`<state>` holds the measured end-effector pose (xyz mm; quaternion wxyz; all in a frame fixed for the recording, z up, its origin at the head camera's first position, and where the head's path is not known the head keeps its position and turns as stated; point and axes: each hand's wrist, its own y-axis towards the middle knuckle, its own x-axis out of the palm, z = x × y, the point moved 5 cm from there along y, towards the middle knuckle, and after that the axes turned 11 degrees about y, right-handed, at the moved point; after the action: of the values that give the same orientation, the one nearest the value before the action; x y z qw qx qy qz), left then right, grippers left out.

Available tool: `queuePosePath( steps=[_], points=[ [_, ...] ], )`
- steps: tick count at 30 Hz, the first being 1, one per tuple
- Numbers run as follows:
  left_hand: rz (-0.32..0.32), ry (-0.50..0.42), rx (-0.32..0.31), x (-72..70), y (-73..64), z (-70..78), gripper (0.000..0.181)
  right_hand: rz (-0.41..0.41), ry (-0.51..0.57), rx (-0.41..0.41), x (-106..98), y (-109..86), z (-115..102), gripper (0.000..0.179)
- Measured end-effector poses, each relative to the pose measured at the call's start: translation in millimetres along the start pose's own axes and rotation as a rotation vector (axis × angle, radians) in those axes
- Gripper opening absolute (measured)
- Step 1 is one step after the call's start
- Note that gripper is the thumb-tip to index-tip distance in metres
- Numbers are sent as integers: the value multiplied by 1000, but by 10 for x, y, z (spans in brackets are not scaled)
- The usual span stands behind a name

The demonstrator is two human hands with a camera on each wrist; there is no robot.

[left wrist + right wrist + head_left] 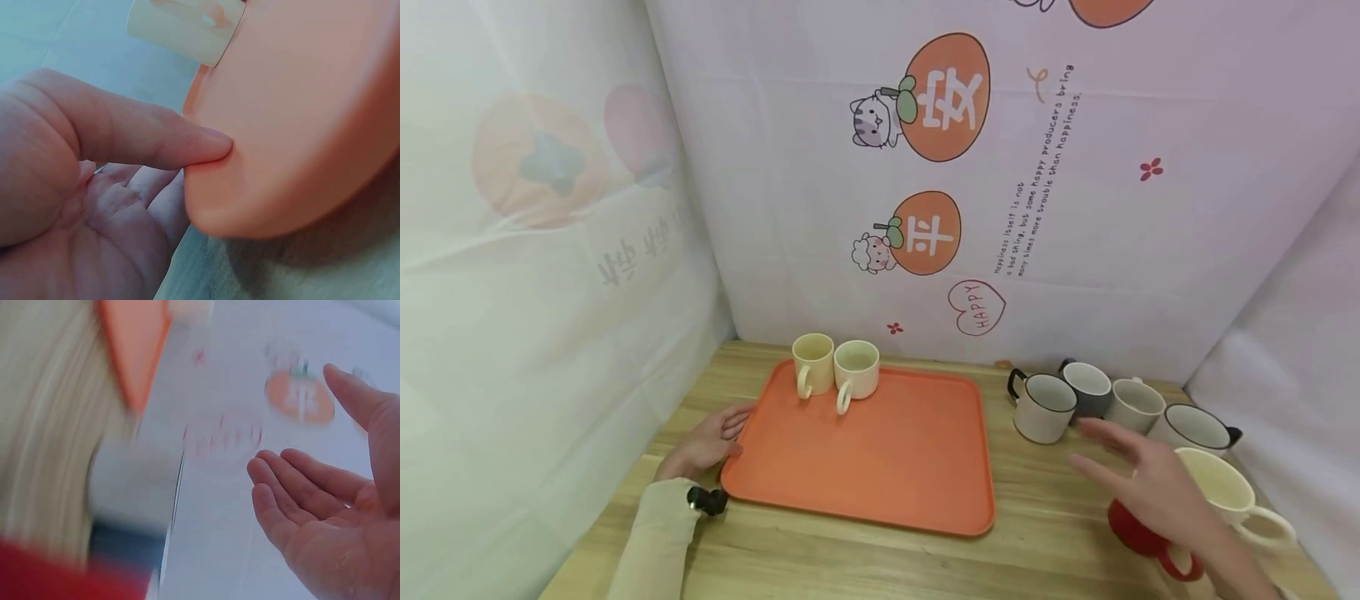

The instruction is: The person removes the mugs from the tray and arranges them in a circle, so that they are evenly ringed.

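Note:
At the left edge of the orange tray (880, 458), my left hand (706, 440) holds on near the front corner. Its thumb (200, 142) lies over the rim in the left wrist view, the other fingers outside and below. A yellow mug (822, 371) and a cream mug (862, 383) stand side by side at the tray's back left. My right hand (1161, 487) hovers on the right with fingers extended and nothing held. Partly covered by it is a red mug (1129, 529); a larger cream mug (1213, 479) stands beside that.
Behind the right hand stand a white mug (1042, 421) with a dark rim and handle, a dark grey mug (1093, 406), an off-white mug (1133, 408) and a dark-rimmed mug (1186, 429). Printed cloth (820, 167) hangs behind the wooden table (820, 558).

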<state>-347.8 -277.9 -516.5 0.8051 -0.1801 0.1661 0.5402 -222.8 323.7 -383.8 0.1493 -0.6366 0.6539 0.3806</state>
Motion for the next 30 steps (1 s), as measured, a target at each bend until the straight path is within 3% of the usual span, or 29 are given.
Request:
queuePosePath(
  steps=[5,8,14,21,25,30],
  points=[
    [3,14,-7,16,-2,7,87,-119,210,-118,585,425,-468,49],
    [2,27,-7,26,-3,9,86,-219,281,-148,995,642,-679,52],
    [6,10,2,9,-4,7,87,-355,334,-62,1802,1006,-944,61],
    [6,15,12,2,12,9,87,-346,367,41,2429,1343,-1004,60],
    [12,18,12,-6,13,5,87,-318,468,80,2706,1462,-949,52],
    [13,9,11,-11,7,-1,87,-274,611,190,2982,1518,-840,44]
  ],
)
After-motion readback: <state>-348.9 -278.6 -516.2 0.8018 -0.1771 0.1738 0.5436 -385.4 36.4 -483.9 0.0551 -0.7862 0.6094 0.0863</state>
